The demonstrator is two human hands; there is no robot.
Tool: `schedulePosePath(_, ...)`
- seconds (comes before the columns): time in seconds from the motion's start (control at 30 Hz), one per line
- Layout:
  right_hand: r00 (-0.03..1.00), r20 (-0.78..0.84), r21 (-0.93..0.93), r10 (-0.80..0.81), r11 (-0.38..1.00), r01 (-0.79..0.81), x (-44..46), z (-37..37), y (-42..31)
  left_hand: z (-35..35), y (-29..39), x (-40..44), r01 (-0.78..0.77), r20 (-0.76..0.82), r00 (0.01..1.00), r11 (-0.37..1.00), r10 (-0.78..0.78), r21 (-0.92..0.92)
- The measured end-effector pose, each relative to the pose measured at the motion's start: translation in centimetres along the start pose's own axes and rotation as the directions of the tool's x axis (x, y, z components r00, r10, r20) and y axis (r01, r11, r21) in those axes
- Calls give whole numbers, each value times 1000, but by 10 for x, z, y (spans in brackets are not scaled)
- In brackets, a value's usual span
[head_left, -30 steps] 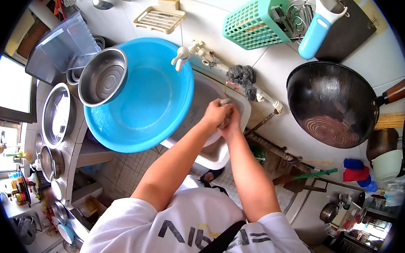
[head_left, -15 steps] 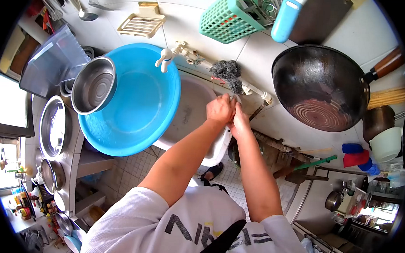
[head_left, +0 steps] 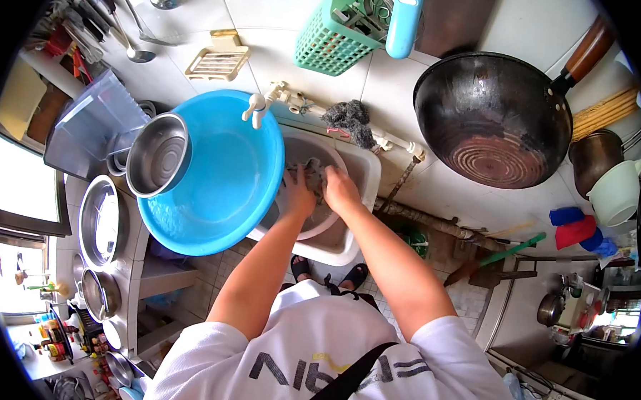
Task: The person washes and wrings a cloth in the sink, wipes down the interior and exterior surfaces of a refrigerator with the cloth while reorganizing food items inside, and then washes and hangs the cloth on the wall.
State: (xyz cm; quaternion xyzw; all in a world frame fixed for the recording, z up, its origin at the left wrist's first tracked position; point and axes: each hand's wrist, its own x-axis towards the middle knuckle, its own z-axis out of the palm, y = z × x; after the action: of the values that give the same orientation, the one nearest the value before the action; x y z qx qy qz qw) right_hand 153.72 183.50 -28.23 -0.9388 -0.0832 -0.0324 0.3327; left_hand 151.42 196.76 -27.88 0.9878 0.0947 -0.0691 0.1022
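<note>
Both of my hands are down in a pinkish-grey basin (head_left: 314, 230) that sits in the white sink (head_left: 339, 256). My left hand (head_left: 297, 197) has its fingers stretched and spread over the left part of the basin. Opposite it, my right hand (head_left: 341, 191) has curled fingers at a greyish, crumpled-looking mass (head_left: 311, 174). What that mass is, and what the right fingers hold, is too hidden to name. A large blue basin (head_left: 223, 217) stands left of the sink, carrying a metal bowl (head_left: 160, 156) at its left rim.
A white tap (head_left: 254, 110) juts over the blue basin. A dark scouring pad (head_left: 351, 120) rests on the pipe behind the sink. The wok (head_left: 492, 114) and green basket (head_left: 336, 40) are on the wall. Metal pans (head_left: 99, 222) line the left counter.
My hands were together over the sink's right rear edge; they have come down leftward into the pinkish basin and moved apart. The view has shifted, showing both feet.
</note>
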Motion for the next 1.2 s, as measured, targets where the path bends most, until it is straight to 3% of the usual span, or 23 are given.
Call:
schedulePosePath(0.03,995,103,-116,-7,993,19,-2,1,-1,4,-7,-4,-103,110,990,987,90,121)
schedulePosePath(0.07,979,205,-229,-1,972,49,-2,1,-2,14,-15,1,-113,180,979,991,98,70)
schedulePosePath(0.13,974,213,-229,73,973,-23,2,4,-5,30,-26,12,-121,317,940,992,126,-37)
schedulePosePath(0.17,970,218,-230,111,971,-59,5,2,-8,9,-20,7,-113,282,950,990,132,-86)
schedulePosePath(0.27,993,33,-7,116,993,-116,11,-29,-16,-24,-8,-8,-156,184,960,950,210,-270)
schedulePosePath(0.33,995,99,256,26,965,-50,13,-52,-15,-18,-9,-7,-273,97,934,862,344,-427)
schedulePosePath(0.4,991,131,568,-28,822,-52,6,-71,-18,-1,-6,2,-328,-67,929,725,365,-606)
schedulePosePath(0.43,992,113,734,-53,678,-47,-2,-84,-24,3,-3,9,-363,-149,920,640,363,-677)
schedulePosePath(0.47,995,99,796,-3,601,-77,-7,-93,-21,-1,-1,16,-333,-110,928,656,357,-677)
schedulePosePath(0.53,950,160,902,266,352,-251,-20,-113,-12,-12,3,27,-271,-27,939,689,343,-672)
schedulePosePath(0.6,911,201,883,361,336,-328,-27,-108,22,-46,21,19,-234,-5,954,735,300,-636)
schedulePosePath(0.67,898,226,791,377,468,-395,-33,-102,37,-57,33,22,-214,56,948,761,312,-613)
schedulePosePath(0.7,900,247,744,359,526,-413,-38,-96,44,-61,39,20,-259,-11,945,730,326,-632)
schedulePosePath(0.77,899,320,653,300,617,-439,-43,-90,45,-63,49,20,-250,21,930,672,368,-697)
schedulePosePath(0.87,970,237,744,63,631,-222,-38,-58,40,-78,67,17,-190,110,907,626,408,-757)
schedulePosePath(0.97,826,440,703,352,437,-561,-27,-72,18,-75,73,20,-78,164,890,494,427,-866)
schedulePosePath(1.07,879,384,721,282,503,-476,-23,-68,28,-70,62,19,150,230,839,196,494,-969)
schedulePosePath(1.1,922,284,683,265,619,-388,-20,-63,37,-70,56,17,247,249,812,77,528,-966)
schedulePosePath(1.17,979,84,543,185,815,-200,-13,-56,52,-67,43,14,408,345,821,-43,455,-912)
schedulePosePath(1.2,992,34,523,122,843,-122,-14,-53,59,-65,36,13,479,396,817,-110,419,-871)
